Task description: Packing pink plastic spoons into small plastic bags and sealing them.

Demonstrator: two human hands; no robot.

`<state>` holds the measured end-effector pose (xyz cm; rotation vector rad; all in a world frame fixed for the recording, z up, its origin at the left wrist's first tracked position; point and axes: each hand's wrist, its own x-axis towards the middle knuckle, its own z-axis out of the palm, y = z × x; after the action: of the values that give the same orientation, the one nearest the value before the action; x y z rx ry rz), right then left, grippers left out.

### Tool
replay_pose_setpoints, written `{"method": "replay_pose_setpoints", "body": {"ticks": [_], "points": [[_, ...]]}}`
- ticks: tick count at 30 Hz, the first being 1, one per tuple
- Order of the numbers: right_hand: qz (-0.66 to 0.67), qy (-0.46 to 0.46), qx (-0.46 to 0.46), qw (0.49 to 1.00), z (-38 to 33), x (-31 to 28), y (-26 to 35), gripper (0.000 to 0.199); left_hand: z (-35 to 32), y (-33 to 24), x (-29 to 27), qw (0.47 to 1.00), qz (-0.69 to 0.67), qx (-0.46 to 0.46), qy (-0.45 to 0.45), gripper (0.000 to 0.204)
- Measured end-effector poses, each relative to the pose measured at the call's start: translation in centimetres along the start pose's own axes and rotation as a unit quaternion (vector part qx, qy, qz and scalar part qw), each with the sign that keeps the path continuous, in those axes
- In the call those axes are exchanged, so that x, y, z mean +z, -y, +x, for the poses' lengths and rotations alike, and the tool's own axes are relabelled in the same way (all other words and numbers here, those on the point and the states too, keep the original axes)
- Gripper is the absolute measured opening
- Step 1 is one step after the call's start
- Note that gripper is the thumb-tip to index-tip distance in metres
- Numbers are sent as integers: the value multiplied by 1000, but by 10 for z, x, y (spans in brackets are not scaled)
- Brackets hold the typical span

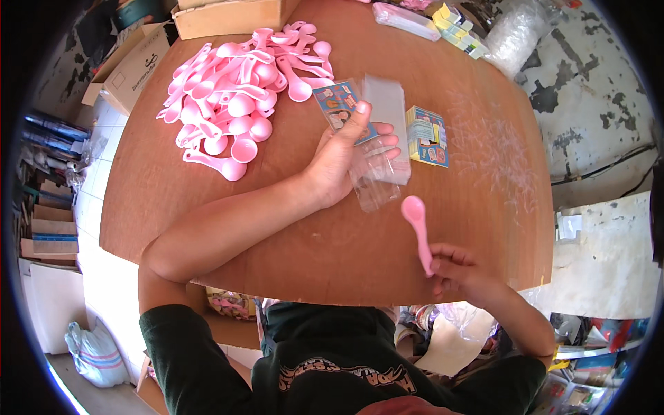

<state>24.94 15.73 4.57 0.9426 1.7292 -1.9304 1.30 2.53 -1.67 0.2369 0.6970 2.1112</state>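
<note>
Right hand (456,271): grasping pink spoon (417,228) by its handle; left hand (344,158): pressing clear bag (377,178) and card (342,105) on bench (277,235); spoon pile (242,97) beyond

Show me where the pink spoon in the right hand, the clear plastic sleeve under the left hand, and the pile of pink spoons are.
pink spoon (417,228), head view, on its handle just under the bowl.
clear plastic sleeve (377,183), head view, on its lower open part.
pile of pink spoons (238,97), head view, on the pile's middle.
</note>
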Motion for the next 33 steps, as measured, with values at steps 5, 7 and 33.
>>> {"method": "replay_pose_setpoints", "body": {"ticks": [5, 7, 33], "points": [[-30, 79, 8, 996, 9, 19, 6, 30, -1, 3, -1, 1000, 7, 2, -6, 73], [-26, 82, 20, 996, 11, 28, 12, 30, -2, 4, -3, 1000, 2, -1, -2, 73], [-46, 12, -226, 973, 36, 37, 11, 58, -13, 9, 3, 998, 14, -58, 38, 75]]}}
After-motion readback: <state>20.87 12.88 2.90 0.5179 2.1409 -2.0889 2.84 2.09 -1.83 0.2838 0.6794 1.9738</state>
